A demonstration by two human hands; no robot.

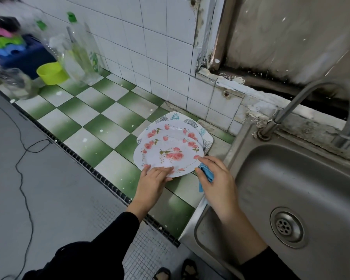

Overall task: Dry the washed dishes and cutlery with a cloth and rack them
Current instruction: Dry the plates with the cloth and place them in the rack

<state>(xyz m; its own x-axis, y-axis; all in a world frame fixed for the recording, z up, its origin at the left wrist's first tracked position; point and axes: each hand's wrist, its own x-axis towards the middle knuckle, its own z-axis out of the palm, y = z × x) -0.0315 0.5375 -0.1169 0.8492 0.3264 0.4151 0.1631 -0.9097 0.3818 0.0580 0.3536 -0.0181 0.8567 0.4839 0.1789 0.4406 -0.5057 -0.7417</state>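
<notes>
Resting flat on the near rim of the top floral plate [170,154], the left hand [154,177] keeps straight fingers [164,170]; the right hand [215,178] grips a blue cloth [206,174] at the sink [271,178] edge. Open green-checked counter [101,122] stretches left toward bottles [83,51].

Pink roses pattern the white plates [168,156]; the cloth [208,175] is blue.
</notes>
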